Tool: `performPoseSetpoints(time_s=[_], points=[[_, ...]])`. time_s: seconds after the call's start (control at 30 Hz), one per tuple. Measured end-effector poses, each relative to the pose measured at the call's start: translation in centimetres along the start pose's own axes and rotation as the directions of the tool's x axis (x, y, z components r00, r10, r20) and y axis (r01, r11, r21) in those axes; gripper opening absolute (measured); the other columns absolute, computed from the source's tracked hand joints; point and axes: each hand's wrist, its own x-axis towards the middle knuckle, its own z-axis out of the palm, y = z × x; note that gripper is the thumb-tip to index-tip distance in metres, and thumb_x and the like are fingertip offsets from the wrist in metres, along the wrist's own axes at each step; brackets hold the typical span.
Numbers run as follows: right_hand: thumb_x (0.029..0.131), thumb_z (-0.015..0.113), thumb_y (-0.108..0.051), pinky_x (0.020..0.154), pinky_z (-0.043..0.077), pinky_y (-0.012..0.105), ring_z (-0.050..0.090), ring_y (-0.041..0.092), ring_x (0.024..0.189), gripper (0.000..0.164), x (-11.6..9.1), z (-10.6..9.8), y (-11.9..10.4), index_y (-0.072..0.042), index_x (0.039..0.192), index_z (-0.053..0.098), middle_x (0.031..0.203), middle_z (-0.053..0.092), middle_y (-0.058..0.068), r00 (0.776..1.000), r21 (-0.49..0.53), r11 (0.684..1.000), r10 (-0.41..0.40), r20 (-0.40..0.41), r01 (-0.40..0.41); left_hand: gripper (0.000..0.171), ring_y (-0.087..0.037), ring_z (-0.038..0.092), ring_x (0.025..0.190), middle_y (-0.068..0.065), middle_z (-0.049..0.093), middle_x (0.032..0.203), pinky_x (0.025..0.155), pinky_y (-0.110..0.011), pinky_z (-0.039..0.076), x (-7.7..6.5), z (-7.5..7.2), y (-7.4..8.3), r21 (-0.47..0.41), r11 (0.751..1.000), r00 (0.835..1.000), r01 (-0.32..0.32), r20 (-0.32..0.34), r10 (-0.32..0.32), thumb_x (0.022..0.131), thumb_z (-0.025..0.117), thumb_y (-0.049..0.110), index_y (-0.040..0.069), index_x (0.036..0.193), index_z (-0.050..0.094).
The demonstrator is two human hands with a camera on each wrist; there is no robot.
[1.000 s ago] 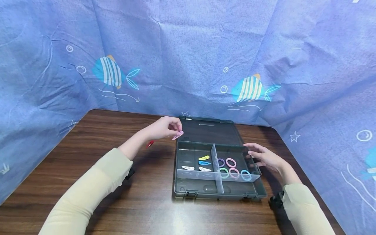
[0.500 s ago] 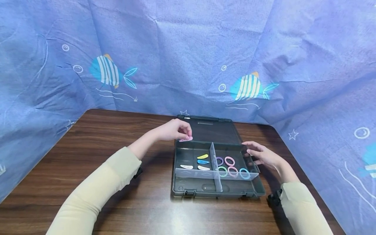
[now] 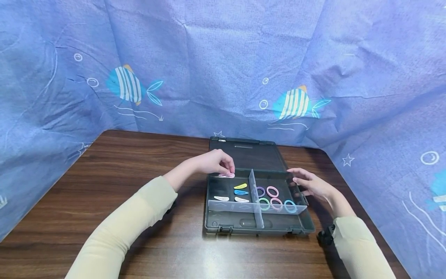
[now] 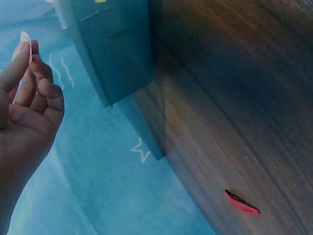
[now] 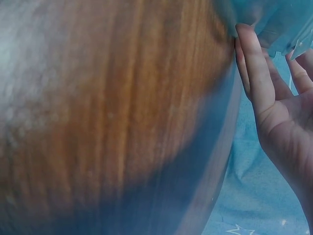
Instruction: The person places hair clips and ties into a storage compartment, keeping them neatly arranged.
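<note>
In the head view my left hand (image 3: pixel 217 162) pinches a pink snap hair clip (image 3: pixel 229 175) between thumb and fingertips, over the back left compartment of a dark see-through organizer box (image 3: pixel 240 233). Below it in that compartment lie a yellow hair clip (image 3: pixel 240 186), a blue hair clip (image 3: pixel 241 192) and two white ones, including a white hair clip (image 3: pixel 221 198). My right hand (image 3: pixel 315 186) rests at the box's right side, fingers fairly straight against it; in the right wrist view the fingertips (image 5: pixel 245 30) touch the box's side (image 5: pixel 279 19).
Several hair ties, including a light blue hair tie (image 3: pixel 290 206), sit in the back right compartment. The lid (image 3: pixel 249 155) lies open behind the box. A red hair clip (image 4: pixel 242 203) is on the wooden table (image 3: pixel 181 248). A blue fish-print cloth (image 3: pixel 223 69) hangs behind.
My left hand has moved right and down with the pink hair clip, from left of the lid to over the back left compartment. The right hand has stayed at the box's side.
</note>
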Motion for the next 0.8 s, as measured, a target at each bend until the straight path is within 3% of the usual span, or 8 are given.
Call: performPoseSetpoints(time_s=[0.23, 0.53, 0.8], points=[[0.099, 0.048, -0.024, 0.084, 0.051, 0.048, 0.055, 0.016, 0.111, 0.048, 0.0, 0.0, 0.1, -0.012, 0.143, 0.031, 0.137, 0.038, 0.021, 1.0, 0.003, 1.0, -0.003, 0.007, 0.003, 0.005, -0.007, 0.056, 0.06, 0.003, 0.065, 0.07, 0.059, -0.021, 0.046, 0.4, 1.0, -0.8, -0.013, 1.0, 0.997, 0.002, 0.084, -0.001, 0.084, 0.071, 0.015, 0.011, 0.086, 0.07], [0.1, 0.047, -0.024, 0.084, 0.051, 0.048, 0.055, 0.014, 0.111, 0.049, 0.0, -0.1, 0.2, -0.011, 0.143, 0.03, 0.137, 0.038, 0.019, 1.0, -0.004, 1.0, -0.015, 0.014, 0.015, 0.006, -0.005, 0.057, 0.061, 0.006, 0.066, 0.07, 0.06, -0.02, 0.047, 0.7, 2.1, -1.6, 0.028, 0.997, 0.981, 0.075, 0.177, -0.079, 0.084, 0.07, 0.007, 0.013, 0.084, 0.07], [0.099, 0.048, -0.026, 0.084, 0.051, 0.048, 0.054, 0.017, 0.111, 0.05, 0.1, 0.0, 0.2, -0.011, 0.143, 0.03, 0.14, 0.034, 0.023, 1.0, -0.013, 1.0, -0.003, -0.003, 0.003, 0.013, -0.003, 0.059, 0.06, 0.01, 0.065, 0.066, 0.065, -0.02, 0.047, 1.0, 3.1, -2.3, 0.174, 0.981, 0.966, 0.087, 0.227, -0.126, 0.083, 0.072, 0.01, 0.021, 0.078, 0.069]])
